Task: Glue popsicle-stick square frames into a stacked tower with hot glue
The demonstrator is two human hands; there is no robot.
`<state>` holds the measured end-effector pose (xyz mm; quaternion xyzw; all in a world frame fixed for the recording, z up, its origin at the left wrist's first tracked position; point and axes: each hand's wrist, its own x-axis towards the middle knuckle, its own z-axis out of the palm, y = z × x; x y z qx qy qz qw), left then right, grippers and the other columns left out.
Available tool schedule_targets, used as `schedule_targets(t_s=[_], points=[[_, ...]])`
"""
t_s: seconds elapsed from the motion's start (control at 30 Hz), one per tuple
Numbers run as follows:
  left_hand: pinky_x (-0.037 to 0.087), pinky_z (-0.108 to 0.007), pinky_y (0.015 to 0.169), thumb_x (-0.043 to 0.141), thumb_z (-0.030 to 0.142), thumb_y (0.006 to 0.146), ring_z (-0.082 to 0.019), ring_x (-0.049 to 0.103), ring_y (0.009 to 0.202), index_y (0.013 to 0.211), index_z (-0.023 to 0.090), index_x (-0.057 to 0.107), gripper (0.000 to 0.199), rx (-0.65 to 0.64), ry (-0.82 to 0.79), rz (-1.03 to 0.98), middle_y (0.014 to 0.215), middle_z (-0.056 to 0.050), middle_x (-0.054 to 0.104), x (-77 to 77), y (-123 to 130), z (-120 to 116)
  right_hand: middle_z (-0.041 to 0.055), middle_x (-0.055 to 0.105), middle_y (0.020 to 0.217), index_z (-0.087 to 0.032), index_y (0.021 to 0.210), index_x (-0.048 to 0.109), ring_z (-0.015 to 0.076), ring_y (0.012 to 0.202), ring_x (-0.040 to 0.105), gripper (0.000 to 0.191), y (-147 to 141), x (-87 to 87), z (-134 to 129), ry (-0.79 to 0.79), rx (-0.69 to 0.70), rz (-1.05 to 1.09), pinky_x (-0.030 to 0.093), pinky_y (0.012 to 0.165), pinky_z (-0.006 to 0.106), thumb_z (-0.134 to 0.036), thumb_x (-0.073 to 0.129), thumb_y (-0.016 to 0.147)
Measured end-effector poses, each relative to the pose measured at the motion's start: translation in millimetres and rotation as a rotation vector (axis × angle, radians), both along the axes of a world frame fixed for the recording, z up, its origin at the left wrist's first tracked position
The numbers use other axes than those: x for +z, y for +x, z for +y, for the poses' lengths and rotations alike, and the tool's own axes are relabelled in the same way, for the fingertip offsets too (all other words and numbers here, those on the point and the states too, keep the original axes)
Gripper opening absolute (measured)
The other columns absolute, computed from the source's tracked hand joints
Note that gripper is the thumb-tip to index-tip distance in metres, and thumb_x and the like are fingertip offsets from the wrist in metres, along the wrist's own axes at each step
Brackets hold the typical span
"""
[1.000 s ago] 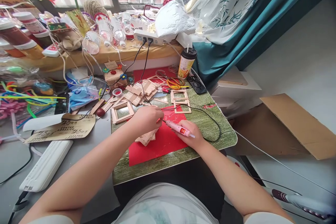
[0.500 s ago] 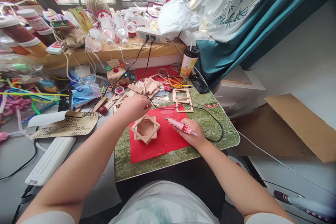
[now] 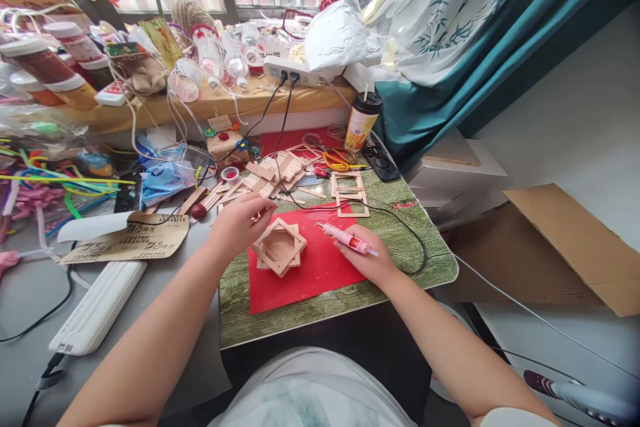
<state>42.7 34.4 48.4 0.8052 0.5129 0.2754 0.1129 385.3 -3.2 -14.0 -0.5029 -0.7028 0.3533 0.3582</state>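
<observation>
Loosely curled, the left hand hovers near the upper-left edge of the one star-shaped stick bowl; I can't tell from here whether those fingers pinch anything. Over on the other side, the right hand is wrapped around one pink glue gun, its tip pointing up and leftward. Between the two hands, nearer the left, the bowl rests on a red sheet, with the glue gun apart from it.

Just past the sheet's far edge, two square stick frames sit joined end to end, one partly over the sheet, a black cord crossing them. Beyond the left hand lies a heap of loose sticks, too jumbled to count. Around it I see one small dish of red bits, one dark red ball and one flowered box. Farther right stand one lidded cup and, beside it, one phone. Two plugs fill sockets on the windowsill's power strip.
</observation>
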Motion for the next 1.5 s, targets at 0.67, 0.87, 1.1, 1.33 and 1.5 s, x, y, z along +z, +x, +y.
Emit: schedule_targets(t_s=[0.67,0.87,1.1,1.33,1.5], points=[[0.053,-0.029,0.075,0.064,0.023,0.102,-0.019,0.07,0.089,0.109,0.022,0.079,0.016,0.083,0.121,-0.274,0.098,-0.004,0.077,-46.9,-46.6,-25.4,0.0068,0.085,0.096,-0.025,0.126,0.085,0.021,0.075,0.072,0.053,-7.3,31.3,12.7,-0.517,-0.114,0.352,0.045,0.048,0.026,-0.052,0.09,0.08],[0.054,-0.03,0.077,0.064,0.023,0.103,-0.018,0.07,0.089,0.109,0.022,0.078,0.016,0.063,0.113,-0.263,0.098,-0.004,0.077,-51.1,-49.6,-22.2,0.0049,0.083,0.129,-0.03,0.12,0.087,0.033,0.126,0.076,0.039,-10.5,29.1,12.9,-0.452,-0.059,0.327,0.066,0.088,0.037,-0.046,0.087,0.085],[0.056,-0.038,0.098,0.066,0.033,0.104,-0.024,0.07,0.11,0.124,0.024,0.075,0.024,-0.092,0.024,-0.207,0.12,-0.01,0.075,-39.7,-49.1,-26.9,0.0064,0.083,0.131,-0.029,0.12,0.087,0.0327,0.128,0.075,0.04,-12.3,20.5,6.7,-0.477,-0.037,0.308,0.065,0.097,0.041,-0.046,0.089,0.083],[0.036,-0.063,0.127,0.085,0.065,0.085,-0.043,0.044,0.154,0.16,0.03,0.052,0.089,-0.262,-0.13,0.054,0.167,-0.016,0.05,-24.2,-26.8,-43.0,0.0094,0.085,0.122,-0.025,0.119,0.086,0.0334,0.107,0.079,0.043,-12.7,5.5,1.5,-0.441,-0.087,0.225,0.066,0.075,0.04,-0.049,0.087,0.083],[0.036,-0.065,0.127,0.088,0.068,0.08,-0.047,0.039,0.159,0.166,0.03,0.044,0.104,-0.212,-0.207,0.057,0.175,-0.017,0.04,-23.5,-24.5,-48.9,0.0087,0.085,0.106,-0.027,0.116,0.083,0.0347,0.107,0.077,0.042,-10.7,3.9,6.8,-0.264,-0.156,0.108,0.065,0.087,0.048,-0.054,0.086,0.085]])
